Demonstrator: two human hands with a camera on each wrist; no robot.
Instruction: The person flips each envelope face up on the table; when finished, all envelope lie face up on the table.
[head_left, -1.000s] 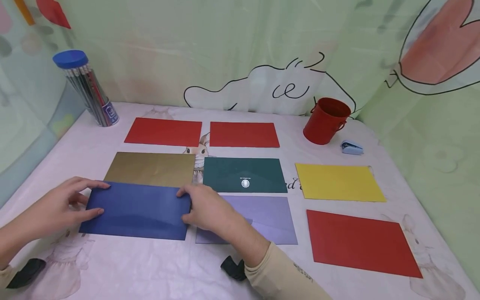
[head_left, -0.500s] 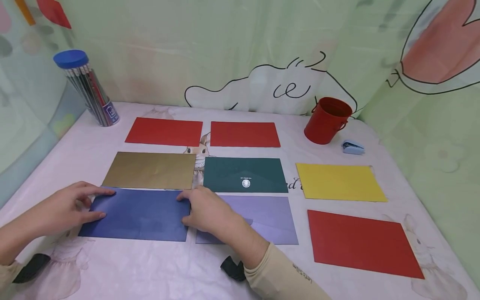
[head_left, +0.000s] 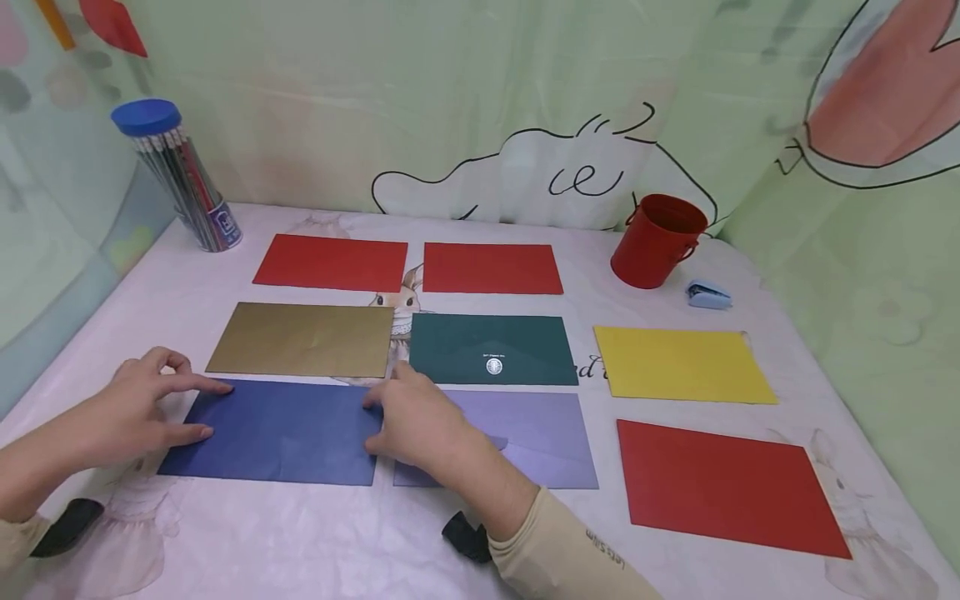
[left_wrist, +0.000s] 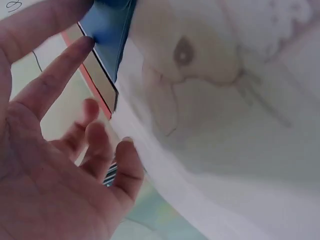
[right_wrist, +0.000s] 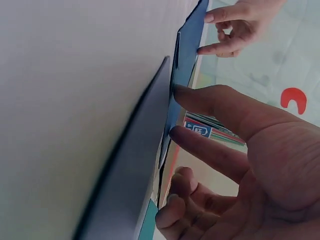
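A blue envelope (head_left: 277, 433) lies flat on the table at the near left. My left hand (head_left: 153, 408) touches its left end, thumb and index finger stretched out over the paper, the other fingers loosely bent above the table. At the right end, the thumb and index fingertip of my right hand (head_left: 420, 417) rest on the edge of the blue envelope (right_wrist: 187, 50). Just behind lies a gold envelope (head_left: 303, 339), with a narrow strip of cloth showing between the two. My right hand and forearm cover part of a lilac envelope (head_left: 543, 437).
A dark green envelope (head_left: 457, 342), two red ones at the back, a yellow envelope (head_left: 682, 364) and a larger red envelope (head_left: 727, 487) lie around. A pencil jar (head_left: 187, 183), a red bucket (head_left: 656, 246) and a small blue stapler (head_left: 707, 294) stand toward the back.
Both hands have slid the blue envelope slightly toward the near edge. It overlapped the gold envelope before; now the two lie apart.
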